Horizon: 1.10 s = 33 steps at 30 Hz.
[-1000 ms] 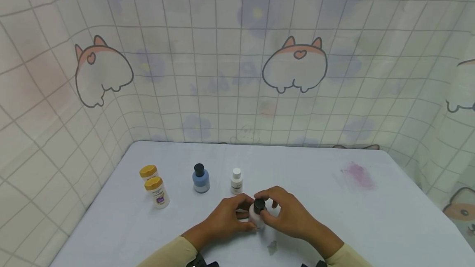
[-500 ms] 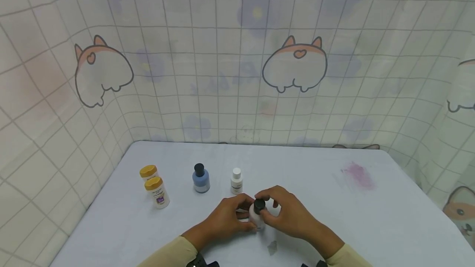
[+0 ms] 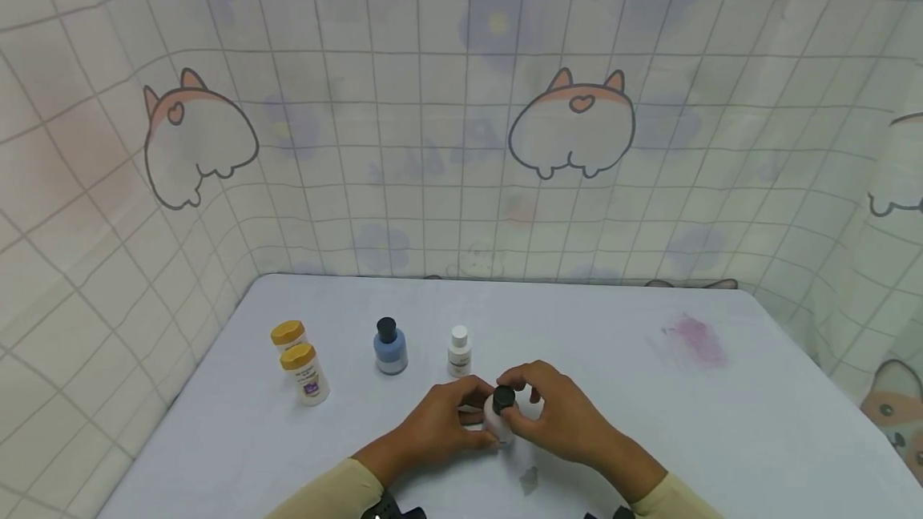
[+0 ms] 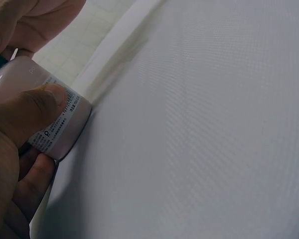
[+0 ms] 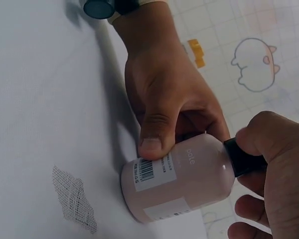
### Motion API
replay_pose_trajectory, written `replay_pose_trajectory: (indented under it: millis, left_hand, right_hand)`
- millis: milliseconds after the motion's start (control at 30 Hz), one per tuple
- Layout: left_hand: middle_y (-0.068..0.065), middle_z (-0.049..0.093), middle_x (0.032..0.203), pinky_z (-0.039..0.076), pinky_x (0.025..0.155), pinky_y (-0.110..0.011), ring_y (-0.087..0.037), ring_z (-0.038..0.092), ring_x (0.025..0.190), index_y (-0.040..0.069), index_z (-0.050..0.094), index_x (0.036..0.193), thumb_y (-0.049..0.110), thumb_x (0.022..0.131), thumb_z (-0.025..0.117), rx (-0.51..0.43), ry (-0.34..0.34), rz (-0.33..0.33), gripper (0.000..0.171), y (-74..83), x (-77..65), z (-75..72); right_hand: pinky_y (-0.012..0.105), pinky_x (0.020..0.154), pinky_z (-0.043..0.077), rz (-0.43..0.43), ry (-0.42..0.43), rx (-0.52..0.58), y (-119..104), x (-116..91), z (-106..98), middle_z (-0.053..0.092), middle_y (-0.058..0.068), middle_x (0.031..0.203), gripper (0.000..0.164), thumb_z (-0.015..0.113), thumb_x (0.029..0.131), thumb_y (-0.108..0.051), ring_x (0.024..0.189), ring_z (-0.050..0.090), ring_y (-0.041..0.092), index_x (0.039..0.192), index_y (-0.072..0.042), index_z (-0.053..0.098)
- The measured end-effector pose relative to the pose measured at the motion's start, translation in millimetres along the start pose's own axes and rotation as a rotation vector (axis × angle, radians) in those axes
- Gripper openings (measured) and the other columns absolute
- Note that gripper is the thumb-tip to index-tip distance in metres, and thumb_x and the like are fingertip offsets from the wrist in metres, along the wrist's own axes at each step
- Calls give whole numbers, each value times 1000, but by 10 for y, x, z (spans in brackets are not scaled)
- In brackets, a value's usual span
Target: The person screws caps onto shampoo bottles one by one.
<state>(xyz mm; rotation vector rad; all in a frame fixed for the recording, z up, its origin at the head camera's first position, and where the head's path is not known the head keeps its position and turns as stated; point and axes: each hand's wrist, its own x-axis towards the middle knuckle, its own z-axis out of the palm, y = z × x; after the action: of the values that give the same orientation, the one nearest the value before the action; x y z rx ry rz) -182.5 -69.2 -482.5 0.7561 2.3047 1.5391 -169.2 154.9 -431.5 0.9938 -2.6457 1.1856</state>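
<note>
A pale pink bottle (image 5: 204, 174) with a black cap (image 3: 504, 399) and white labels stands upright on the white table. My left hand (image 3: 447, 419) grips the bottle's body from the left, its thumb lying over the barcode label in the left wrist view. From the right, my right hand (image 3: 555, 415) pinches the black cap between thumb and fingers. Just behind the hands is a small white bottle (image 3: 459, 352) with a white cap. A blue bottle (image 3: 391, 351) with a black cap stands farther left.
Two white bottles with yellow lids stand at the left, the front bottle (image 3: 310, 383) partly covering the rear yellow lid (image 3: 288, 332). A pink stain (image 3: 695, 339) marks the table at right, and a grey patch (image 3: 530, 480) lies near the front. A printed curtain (image 3: 447, 223) hangs behind.
My right thumb and fingers have shifted very slightly at the cap. Both hands otherwise keep their place on the bottle, and the other bottles stay where they were.
</note>
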Motion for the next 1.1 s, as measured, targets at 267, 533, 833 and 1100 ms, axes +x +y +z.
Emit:
replay_pose_trajectory:
  millis: [267,533,833,1100]
  left_hand:
    - [12,58,115,49,83,-17,-3,58,104,28,55,114,29,68,84,2,3,-15,54,1,-1,-8]
    - [11,58,114,50,84,-18,-4,58,105,27,55,114,25,70,84,-5,4,7,53,-6,-3,-3]
    - [12,58,114,50,82,-17,-3,58,104,28,55,115,27,69,84,1,5,-7,54,-8,4,-8]
    - [12,58,114,50,82,-17,-3,58,104,28,56,114,27,68,84,-6,2,-4,55,-20,4,-8]
  right_hand:
    - [28,72,50,-3,-21,8,5,-3,-2,53,-18,115,41,70,85,-25,93,53,6,123,-28,54]
    - [28,72,50,51,-21,-8,5,21,8,54,-21,104,33,70,84,-33,90,52,6,113,-31,55]
    - [28,73,51,-16,-27,13,-29,18,-21,55,-18,111,34,69,86,-23,95,53,6,118,-24,57]
    - [28,72,51,18,-12,-8,-14,14,-5,54,-19,111,38,71,84,-29,93,53,8,118,-31,55]
